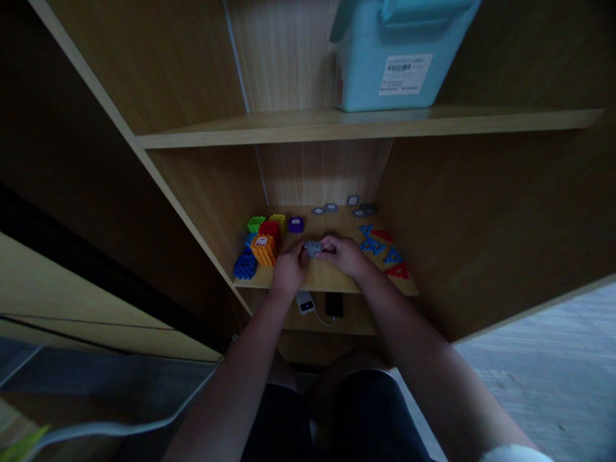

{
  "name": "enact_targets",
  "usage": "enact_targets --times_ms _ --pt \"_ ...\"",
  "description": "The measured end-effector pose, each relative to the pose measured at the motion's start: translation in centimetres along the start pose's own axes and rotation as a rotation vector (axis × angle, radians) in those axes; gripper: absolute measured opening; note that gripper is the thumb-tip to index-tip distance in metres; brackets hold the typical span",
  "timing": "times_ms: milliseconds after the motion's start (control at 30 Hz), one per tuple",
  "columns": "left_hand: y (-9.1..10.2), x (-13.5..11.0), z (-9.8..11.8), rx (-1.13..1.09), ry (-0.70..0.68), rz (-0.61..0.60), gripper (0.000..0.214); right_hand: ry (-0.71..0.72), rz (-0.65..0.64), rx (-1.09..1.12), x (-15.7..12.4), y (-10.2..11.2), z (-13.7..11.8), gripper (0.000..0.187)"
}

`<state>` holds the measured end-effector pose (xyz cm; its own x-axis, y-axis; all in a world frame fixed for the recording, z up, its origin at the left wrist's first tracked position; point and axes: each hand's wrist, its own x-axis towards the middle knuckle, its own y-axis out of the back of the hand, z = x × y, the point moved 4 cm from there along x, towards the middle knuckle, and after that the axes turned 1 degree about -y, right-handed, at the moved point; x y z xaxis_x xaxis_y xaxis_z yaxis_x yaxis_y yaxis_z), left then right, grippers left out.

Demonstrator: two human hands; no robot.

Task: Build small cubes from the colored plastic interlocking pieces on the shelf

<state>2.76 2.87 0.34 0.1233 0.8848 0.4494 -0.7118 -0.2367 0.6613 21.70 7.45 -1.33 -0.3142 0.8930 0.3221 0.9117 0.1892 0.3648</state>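
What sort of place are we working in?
A wood-toned shelving unit, perhaps in a home: colourful plastic pieces are stacked on one shelf, and a teal bin stands on the shelf above.

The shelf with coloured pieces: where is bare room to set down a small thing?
Bare: between the purple piece and blue triangles, in front of the grey squares; and at the front of the shelf, between left hand and right hand. Crowded: left, with coloured stacks; right, with triangles.

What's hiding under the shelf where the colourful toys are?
A white gadget, a flat black thing and a white cable running between them. The shelf, left forearm and right forearm hide other spots.
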Motion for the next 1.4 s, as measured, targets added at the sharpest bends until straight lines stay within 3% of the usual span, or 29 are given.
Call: enact_targets --times_ms 200,400,567,1100,1233,1400 --pt "0.0 -0.2 0.4 0.012 0.009 -0.020 0.044 0.030 0.017 -0.085 0.0 -0.3 -0.6 0.030" --pt "0.1 -0.1 0.7 -0.003 -0.019 -0.035 0.062 0.066 0.007 -0.136 -0.1 -0.6 -0.6 0.019" --pt "0.1 0.0 0.6 -0.033 -0.018 -0.033 0.053 0.045 -0.087 -0.035 -0.2 -0.8 -0.6 0.020" --pt "0.3 0.3 -0.4 -0.222 0.019 -0.092 0.042 0.039 -0.221 0.059 -0.7 -0.5 -1.4 0.030" --pt "0.5 0.3 -0.3 -0.230 0.025 -0.107 0.039 0.024 -0.210 0.029 -0.6 -0.3 -1.4 0.028" --pt "0.8 0.2 0.2 -0.272 0.011 -0.133 0.037 -0.040 -0.164 0.155 -0.5 -0.3 -1.0 0.034"
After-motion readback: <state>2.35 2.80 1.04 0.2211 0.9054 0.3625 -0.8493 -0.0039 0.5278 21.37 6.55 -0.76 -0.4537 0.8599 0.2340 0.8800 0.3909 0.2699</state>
